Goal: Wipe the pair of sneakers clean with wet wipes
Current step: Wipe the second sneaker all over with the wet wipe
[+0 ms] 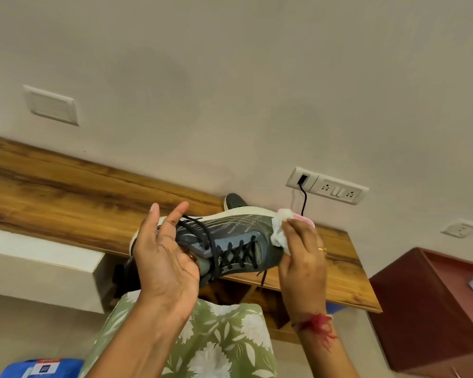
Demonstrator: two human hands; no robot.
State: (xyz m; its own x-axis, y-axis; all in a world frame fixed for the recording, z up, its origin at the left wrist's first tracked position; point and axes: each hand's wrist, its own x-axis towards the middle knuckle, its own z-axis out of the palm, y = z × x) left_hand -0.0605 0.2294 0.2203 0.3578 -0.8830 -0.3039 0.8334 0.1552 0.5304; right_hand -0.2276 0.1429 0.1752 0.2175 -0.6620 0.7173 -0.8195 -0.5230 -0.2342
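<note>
A grey sneaker (230, 236) with black laces and a white sole is held in the air over the wooden shelf, toe pointing right. My left hand (164, 257) grips its heel end, thumb hooked at the shoe's opening and fingers reaching up behind the sole. A crumpled white wet wipe (277, 233) is pinched in my right hand (302, 257) and pressed against the toe. The second grey sneaker (235, 201) lies on the shelf behind, mostly hidden.
The wooden shelf (66, 195) runs along the wall, with a socket panel (327, 185) and a black cable above it. A pink object (305, 218) sits behind my right hand. A blue packet (41, 368) lies at the bottom left, a red-brown cabinet (432, 309) at the right.
</note>
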